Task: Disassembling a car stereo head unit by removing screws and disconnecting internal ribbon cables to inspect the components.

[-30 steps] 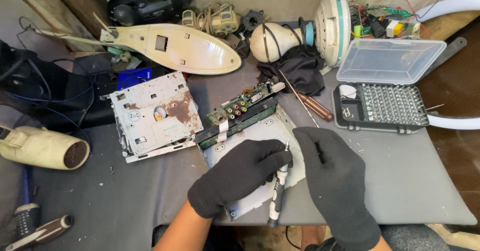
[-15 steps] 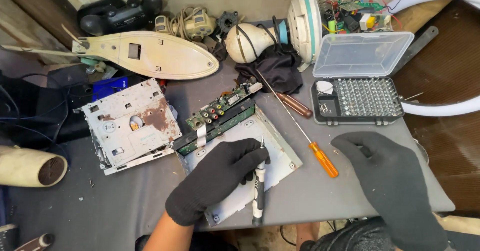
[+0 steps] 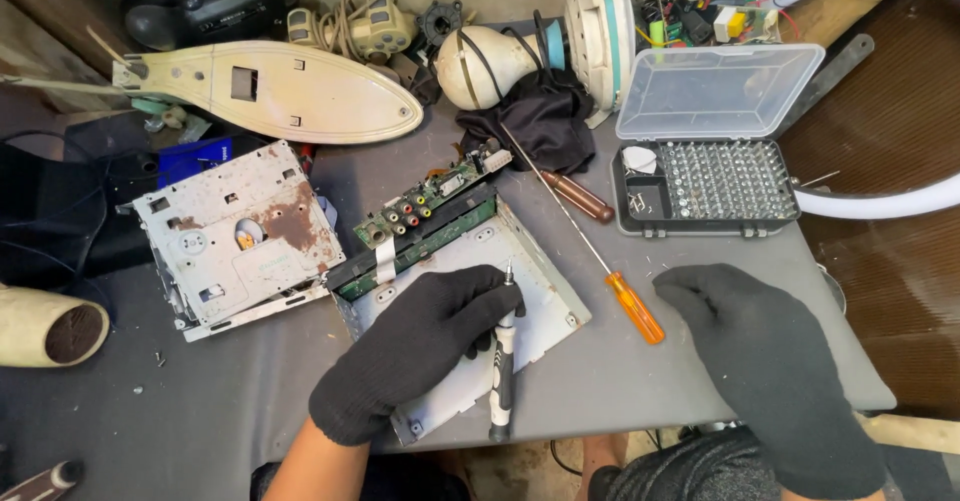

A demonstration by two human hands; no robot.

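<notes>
Right hand (image 3: 770, 361) withdrawn, two screwdrivers — one gripped

We see matt knit-cloth gloves on left hand (image 3: 415, 346) and right hand (image 3: 765, 361); rusty metal drive casing (image 3: 235, 236); glossy orange plastic screwdriver handle (image 3: 637, 308).

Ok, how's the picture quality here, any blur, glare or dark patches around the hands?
Head view: sharp and evenly lit, with no motion blur on the left hand or its precision screwdriver; the black gloves show little detail; the right hand is equally crisp; mild glare on the clear lid of the bit case; the left edge falls into shadow.
</notes>
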